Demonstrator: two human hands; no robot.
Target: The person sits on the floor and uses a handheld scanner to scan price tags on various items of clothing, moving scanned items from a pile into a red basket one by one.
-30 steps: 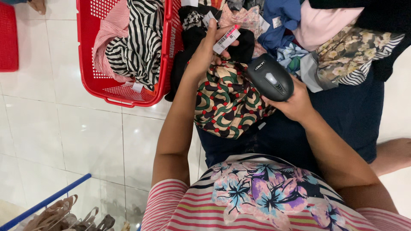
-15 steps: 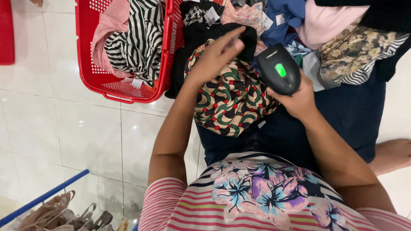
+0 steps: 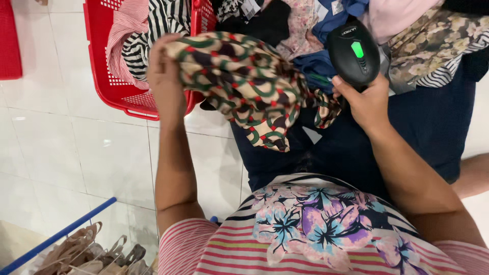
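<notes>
My left hand [image 3: 165,76] is closed around a bunched fold of the patterned garment [image 3: 244,84], a cream cloth with green loops, red dots and dark patches, and holds it up just in front of the red plastic basket [image 3: 114,89]. The cloth drapes from that grip across to my right, its lower edge hanging over my dark blue lap [image 3: 331,153]. My right hand [image 3: 364,102] is wrapped tight on the handle of a black handheld scanner [image 3: 354,51], whose head points away from me and shows a green light on its top. The two hands are well apart, with the garment spanning the space between them and its far end close beside the scanner. Inside the basket I see a black-and-white striped garment [image 3: 158,23] and a pink striped one [image 3: 122,28]. Beyond the scanner lies a heap of mixed clothes [image 3: 428,35], floral, blue and pink. The floor is white tile [image 3: 66,153], and at the lower left a blue bar [image 3: 56,237] edges a bundle of hangers [image 3: 81,252].
</notes>
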